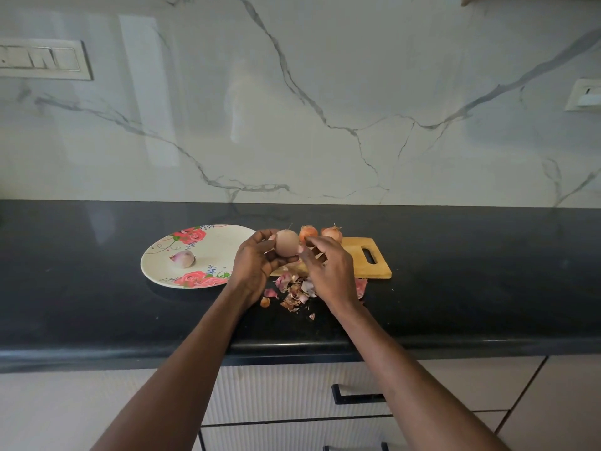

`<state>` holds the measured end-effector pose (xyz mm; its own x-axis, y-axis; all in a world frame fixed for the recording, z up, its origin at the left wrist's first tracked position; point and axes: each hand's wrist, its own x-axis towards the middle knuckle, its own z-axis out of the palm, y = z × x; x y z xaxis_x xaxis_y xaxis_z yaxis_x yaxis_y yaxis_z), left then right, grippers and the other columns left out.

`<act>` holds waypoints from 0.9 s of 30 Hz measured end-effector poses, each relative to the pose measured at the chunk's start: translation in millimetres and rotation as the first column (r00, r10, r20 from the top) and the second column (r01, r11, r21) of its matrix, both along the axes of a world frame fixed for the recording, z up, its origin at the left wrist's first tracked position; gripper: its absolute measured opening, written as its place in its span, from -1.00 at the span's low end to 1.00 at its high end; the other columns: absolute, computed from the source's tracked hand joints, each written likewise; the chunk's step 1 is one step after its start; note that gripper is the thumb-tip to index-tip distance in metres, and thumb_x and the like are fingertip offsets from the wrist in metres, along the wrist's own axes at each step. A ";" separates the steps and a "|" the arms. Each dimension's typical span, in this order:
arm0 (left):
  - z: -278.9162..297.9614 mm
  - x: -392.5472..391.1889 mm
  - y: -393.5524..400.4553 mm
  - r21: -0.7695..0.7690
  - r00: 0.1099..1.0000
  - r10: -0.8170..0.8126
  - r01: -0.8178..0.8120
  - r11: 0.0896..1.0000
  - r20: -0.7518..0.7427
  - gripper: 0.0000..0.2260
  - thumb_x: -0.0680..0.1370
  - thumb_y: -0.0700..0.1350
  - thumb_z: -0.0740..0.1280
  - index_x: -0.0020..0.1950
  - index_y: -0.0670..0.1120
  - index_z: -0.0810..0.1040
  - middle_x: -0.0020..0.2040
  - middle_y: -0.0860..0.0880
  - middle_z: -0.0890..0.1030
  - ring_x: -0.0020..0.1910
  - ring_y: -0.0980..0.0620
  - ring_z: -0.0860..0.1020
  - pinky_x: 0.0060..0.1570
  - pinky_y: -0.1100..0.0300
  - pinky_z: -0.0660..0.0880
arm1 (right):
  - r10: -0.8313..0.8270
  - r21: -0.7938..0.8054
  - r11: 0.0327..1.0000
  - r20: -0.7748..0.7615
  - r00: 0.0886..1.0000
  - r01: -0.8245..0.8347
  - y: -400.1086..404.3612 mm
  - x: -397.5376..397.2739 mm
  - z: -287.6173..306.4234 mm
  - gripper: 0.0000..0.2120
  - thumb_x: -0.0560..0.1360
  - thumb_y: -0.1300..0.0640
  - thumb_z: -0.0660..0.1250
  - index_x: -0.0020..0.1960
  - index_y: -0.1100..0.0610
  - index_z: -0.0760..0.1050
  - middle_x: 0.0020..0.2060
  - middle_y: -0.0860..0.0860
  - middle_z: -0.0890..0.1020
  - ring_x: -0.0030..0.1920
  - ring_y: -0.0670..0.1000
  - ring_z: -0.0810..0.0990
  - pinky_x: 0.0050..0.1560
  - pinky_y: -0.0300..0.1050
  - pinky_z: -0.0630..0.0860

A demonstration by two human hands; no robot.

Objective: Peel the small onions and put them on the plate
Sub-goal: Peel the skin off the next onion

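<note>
My left hand (255,262) grips a small brownish onion (287,243) above the counter, between the plate and the cutting board. My right hand (328,266) is at the onion's right side, its fingertips pinching at the skin there. One peeled purple-white onion (182,258) lies on the floral plate (156,271). Two unpeeled orange-skinned onions (308,232) (332,233) sit at the far edge of the wooden cutting board (374,270).
A heap of pink and brown onion skins (294,292) lies on the black counter (471,281) in front of the board, under my hands. The marble wall rises behind, and drawers with black handles (356,397) sit below the counter edge.
</note>
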<state>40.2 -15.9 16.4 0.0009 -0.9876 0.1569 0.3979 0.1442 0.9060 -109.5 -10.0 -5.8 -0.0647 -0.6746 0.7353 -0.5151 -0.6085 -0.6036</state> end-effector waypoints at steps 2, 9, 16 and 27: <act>-2.0 -2.2 0.1 0.006 0.998 -0.049 0.049 0.999 0.037 -0.81 0.67 -0.32 0.13 0.11 -0.21 0.53 -0.01 -0.25 0.63 -0.19 -0.07 0.65 -0.01 -0.07 0.65 | 0.044 0.040 0.998 0.015 0.999 -0.045 0.0 -0.9 0.8 -0.68 0.56 0.09 0.43 0.22 0.27 0.63 0.10 0.05 0.69 0.09 -0.15 0.57 0.06 -0.51 0.42; -4.2 -7.8 9.4 -0.020 0.984 -0.170 0.171 0.985 0.058 -0.75 0.53 -0.19 0.40 0.15 -0.27 0.52 -0.10 -0.33 0.65 -0.10 -0.28 0.68 -0.18 0.01 0.67 | -0.028 0.141 0.990 0.207 0.978 -0.001 -2.9 -3.5 -0.1 -0.74 0.61 0.08 0.37 -0.19 0.18 0.67 -0.44 -0.11 0.57 -0.39 -0.16 0.49 -0.38 -0.11 0.44; -5.6 -4.7 7.5 -0.009 0.976 -0.171 0.174 0.985 0.137 -0.82 0.65 -0.22 0.29 0.23 -0.25 0.53 0.06 -0.43 0.63 -0.03 -0.31 0.66 -0.23 0.07 0.67 | -0.087 0.117 0.991 0.174 0.981 0.067 -2.0 -2.4 1.5 -0.78 0.59 0.13 0.38 -0.17 0.19 0.67 -0.44 -0.03 0.58 -0.40 0.00 0.48 -0.41 -0.22 0.33; 0.0 -5.2 4.7 0.094 0.990 -0.140 0.141 0.986 -0.013 -0.82 0.70 -0.26 0.14 0.18 -0.28 0.50 0.03 -0.33 0.64 -0.12 -0.24 0.70 -0.17 0.02 0.69 | -0.085 0.093 0.993 0.155 0.984 0.071 4.0 0.1 3.7 -0.83 0.55 0.30 0.39 0.12 0.20 0.66 -0.02 -0.03 0.69 -0.05 -0.21 0.59 -0.06 -0.41 0.51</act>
<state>34.9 -11.2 16.4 -0.1380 -0.9884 0.0633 0.4142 0.0005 0.9102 -109.4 -6.0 -2.1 -0.2304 -0.7237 0.6505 -0.4530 -0.5119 -0.7299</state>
